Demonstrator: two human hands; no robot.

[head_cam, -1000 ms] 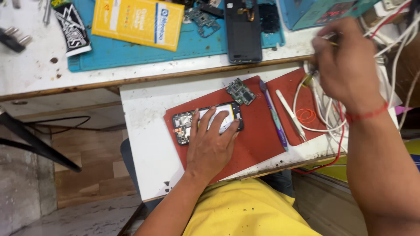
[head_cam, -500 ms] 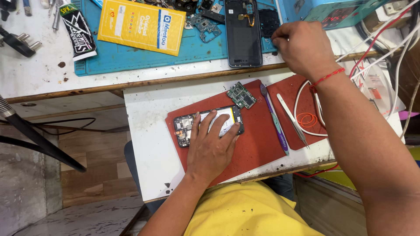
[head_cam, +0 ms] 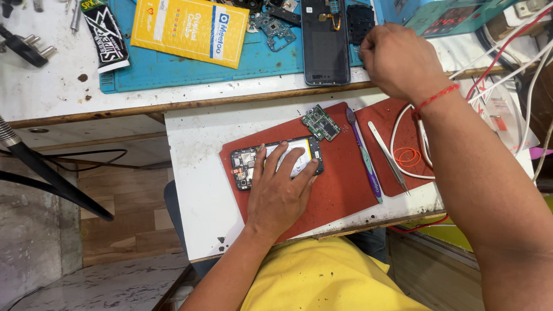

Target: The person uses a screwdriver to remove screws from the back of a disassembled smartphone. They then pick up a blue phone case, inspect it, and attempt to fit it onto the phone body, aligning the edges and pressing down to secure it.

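Note:
My left hand (head_cam: pixel 280 190) lies flat, fingers spread, on an opened phone (head_cam: pixel 246 164) with its insides showing, pinning it to a red mat (head_cam: pixel 340 190). My right hand (head_cam: pixel 397 60), a red thread at the wrist, hovers with curled fingers over the far edge of the blue mat (head_cam: pixel 173 63), next to a dark phone back frame (head_cam: pixel 326 40). What its fingers hold, if anything, is hidden. A small green circuit board (head_cam: pixel 321 122) sits on the red mat just beyond the phone.
A purple-handled brush (head_cam: pixel 364 155) and white tweezers (head_cam: pixel 387 154) lie right of the phone. A yellow packet (head_cam: pixel 190 30) and loose phone parts (head_cam: pixel 271 26) rest on the blue mat. White and red cables (head_cam: pixel 501 69) crowd the right side. A dark lamp arm (head_cam: pixel 46 173) crosses at left.
My right hand has travelled from the cables at the right, leftward and forward, to the blue mat's edge by the phone frame. My left hand has stayed on the opened phone.

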